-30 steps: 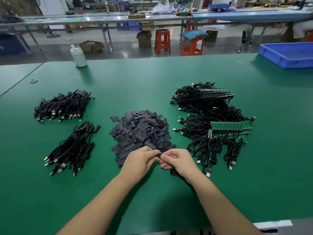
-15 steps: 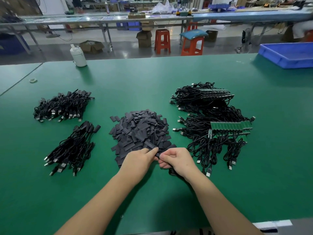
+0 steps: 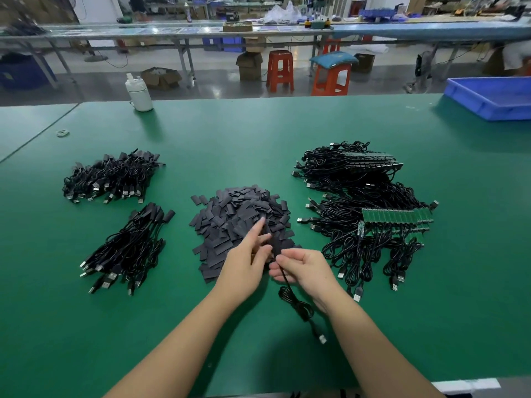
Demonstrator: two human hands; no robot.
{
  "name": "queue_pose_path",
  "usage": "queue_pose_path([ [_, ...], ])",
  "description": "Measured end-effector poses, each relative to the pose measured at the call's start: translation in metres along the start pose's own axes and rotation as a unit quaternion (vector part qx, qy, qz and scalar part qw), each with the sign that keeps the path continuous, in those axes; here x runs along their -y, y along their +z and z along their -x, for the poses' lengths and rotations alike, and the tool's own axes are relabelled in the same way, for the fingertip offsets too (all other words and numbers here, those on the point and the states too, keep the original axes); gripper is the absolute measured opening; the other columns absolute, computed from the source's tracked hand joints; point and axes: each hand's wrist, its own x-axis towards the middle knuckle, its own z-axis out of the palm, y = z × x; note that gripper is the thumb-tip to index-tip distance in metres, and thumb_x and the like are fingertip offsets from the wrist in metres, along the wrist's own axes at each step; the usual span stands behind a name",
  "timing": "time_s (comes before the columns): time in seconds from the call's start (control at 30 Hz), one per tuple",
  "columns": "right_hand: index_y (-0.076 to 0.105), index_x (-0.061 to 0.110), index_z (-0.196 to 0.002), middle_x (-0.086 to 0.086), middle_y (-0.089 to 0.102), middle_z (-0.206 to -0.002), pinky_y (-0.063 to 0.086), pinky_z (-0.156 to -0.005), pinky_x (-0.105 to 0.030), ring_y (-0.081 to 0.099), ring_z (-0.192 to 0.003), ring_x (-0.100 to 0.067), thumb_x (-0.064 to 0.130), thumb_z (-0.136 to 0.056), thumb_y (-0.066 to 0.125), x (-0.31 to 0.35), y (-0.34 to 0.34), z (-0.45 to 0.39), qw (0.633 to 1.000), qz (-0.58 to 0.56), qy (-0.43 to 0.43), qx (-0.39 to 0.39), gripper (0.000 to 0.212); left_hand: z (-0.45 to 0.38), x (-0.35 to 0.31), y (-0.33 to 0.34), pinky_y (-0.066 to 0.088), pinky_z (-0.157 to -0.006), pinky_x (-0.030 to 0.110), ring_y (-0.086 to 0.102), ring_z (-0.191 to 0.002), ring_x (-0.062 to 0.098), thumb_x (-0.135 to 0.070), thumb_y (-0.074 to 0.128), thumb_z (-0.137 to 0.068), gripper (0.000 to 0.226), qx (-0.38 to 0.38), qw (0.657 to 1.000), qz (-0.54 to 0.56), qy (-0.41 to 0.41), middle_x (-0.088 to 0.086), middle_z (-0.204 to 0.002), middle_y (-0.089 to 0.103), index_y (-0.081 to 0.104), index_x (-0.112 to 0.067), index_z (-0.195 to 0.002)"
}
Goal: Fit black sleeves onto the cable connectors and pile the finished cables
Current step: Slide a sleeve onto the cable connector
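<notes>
No writing or brand can be read anywhere in the view.

One thin black cable [image 3: 290,300] is pinched in the curled fingers of the right hand [image 3: 304,268]. Its top end is covered by a black sleeve [image 3: 276,246], which is held up between the two hands. The rest of the cable hangs down in a small coil, and its silver plug [image 3: 322,338] lies on the green table [image 3: 258,133] near the right arm.

The left hand [image 3: 247,262] is held just beside the sleeve with its fingers stretched out and loose; whether the sleeve is touched by them cannot be told.

One big heap of flat black sleeves [image 3: 241,216] is seen in the middle of the table, just behind the hands. Two piles of sleeved cables [image 3: 115,176] are laid on the left, one behind the other. One large tangle of cables with small green boards [image 3: 396,218] is spread on the right.

One white bottle [image 3: 139,93] stands at the far edge. One blue tray [image 3: 491,96] sits at the far right corner. Two orange stools [image 3: 280,70] are seen on the floor beyond.
</notes>
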Motion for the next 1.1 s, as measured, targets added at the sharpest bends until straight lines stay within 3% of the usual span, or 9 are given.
queue_pose_path([
  [0.17, 0.054, -0.003, -0.123, -0.015, 0.077, -0.096, 0.061, -0.073, -0.027, 0.075, -0.091, -0.026, 0.007, -0.095, 0.064, 0.026, 0.000, 0.000, 0.997, -0.070, -0.026, -0.018, 0.030, 0.013, -0.002, 0.008, 0.052, -0.098, 0.044, 0.070, -0.100, 0.021, -0.021, 0.051, -0.102, 0.026, 0.113, 0.963, 0.194, -0.149, 0.006, -0.113, 0.072, 0.063, -0.015, -0.124],
  [0.37, 0.061, 0.005, -0.117, -0.010, 0.077, -0.090, 0.059, -0.070, -0.026, 0.075, -0.082, -0.018, 0.008, -0.093, 0.067, 0.035, 0.012, -0.002, 0.995, -0.034, -0.082, -0.047, 0.025, 0.020, -0.010, 0.005, 0.056, -0.067, 0.032, 0.066, -0.066, 0.021, -0.008, 0.060, -0.096, 0.013, 0.057, 0.951, 0.250, -0.174, 0.017, -0.083, 0.071, 0.067, -0.001, -0.104],
  [0.47, 0.071, 0.019, -0.111, 0.005, 0.075, -0.087, 0.057, -0.072, -0.025, 0.069, -0.077, -0.007, 0.025, -0.090, 0.073, 0.039, 0.001, -0.005, 0.969, 0.167, -0.136, -0.117, 0.022, 0.015, -0.007, -0.017, 0.052, -0.061, 0.025, 0.063, -0.059, 0.015, -0.014, 0.066, -0.093, 0.007, 0.032, 0.976, 0.155, -0.152, 0.007, -0.080, 0.074, 0.072, -0.010, -0.093],
  [0.6, 0.067, 0.028, -0.118, 0.011, 0.064, -0.091, 0.043, -0.056, -0.021, 0.059, -0.076, -0.006, 0.038, -0.093, 0.064, 0.051, -0.044, -0.010, 0.839, 0.415, -0.170, -0.308, 0.028, -0.003, 0.010, -0.078, 0.046, -0.065, 0.018, 0.063, -0.075, 0.000, -0.032, 0.072, -0.087, 0.003, -0.075, 0.988, -0.079, -0.109, -0.016, -0.080, 0.071, 0.074, -0.032, -0.085],
  [0.7, 0.054, 0.022, -0.135, -0.009, 0.056, -0.118, 0.051, -0.087, -0.042, 0.053, -0.106, -0.026, 0.038, -0.090, 0.067, 0.051, -0.079, -0.015, 0.780, 0.476, -0.097, -0.395, 0.049, -0.017, 0.033, -0.127, 0.040, -0.061, 0.020, 0.063, -0.079, 0.006, -0.032, 0.069, -0.089, 0.005, -0.121, 0.971, -0.145, -0.145, -0.018, -0.081, 0.067, 0.070, -0.033, -0.085],
  [0.8, 0.044, 0.018, -0.143, -0.017, 0.051, -0.131, 0.043, -0.101, -0.047, 0.052, -0.117, -0.034, 0.042, -0.089, 0.069, 0.045, -0.096, -0.018, 0.770, 0.499, -0.028, -0.396, 0.064, -0.031, 0.069, -0.163, 0.047, -0.072, 0.031, 0.063, -0.086, 0.023, -0.027, 0.064, -0.092, 0.012, -0.142, 0.938, -0.254, -0.189, -0.001, -0.091, 0.069, 0.072, -0.021, -0.101],
  [0.9, 0.044, 0.023, -0.144, -0.008, 0.058, -0.120, 0.054, -0.081, -0.042, 0.062, -0.092, -0.024, 0.035, -0.093, 0.066, 0.039, -0.096, -0.020, 0.789, 0.496, -0.021, -0.362, 0.056, -0.039, 0.096, -0.182, 0.052, -0.085, 0.042, 0.061, -0.095, 0.036, -0.021, 0.063, -0.094, 0.035, -0.103, 0.901, -0.356, -0.226, 0.017, -0.115, 0.065, 0.061, -0.011, -0.128],
  [1.0, 0.049, 0.025, -0.142, 0.002, 0.060, -0.105, 0.042, -0.053, -0.027, 0.057, -0.070, -0.012, 0.026, -0.095, 0.065, 0.035, -0.096, -0.020, 0.793, 0.489, -0.046, -0.361, 0.050, -0.037, 0.107, -0.180, 0.048, -0.093, 0.046, 0.053, -0.112, 0.039, -0.024, 0.067, -0.092, 0.056, -0.080, 0.886, -0.398, -0.225, 0.020, -0.129, 0.051, 0.045, -0.010, -0.142],
  [1.1, 0.052, 0.019, -0.134, 0.002, 0.065, -0.104, 0.050, -0.061, -0.034, 0.059, -0.072, -0.014, 0.027, -0.092, 0.070, 0.034, -0.096, -0.021, 0.803, 0.471, -0.042, -0.364, 0.047, -0.028, 0.111, -0.168, 0.048, -0.086, 0.046, 0.050, -0.107, 0.037, -0.022, 0.077, -0.083, 0.059, -0.093, 0.858, -0.486, -0.141, 0.019, -0.118, 0.053, 0.052, -0.007, -0.133],
])
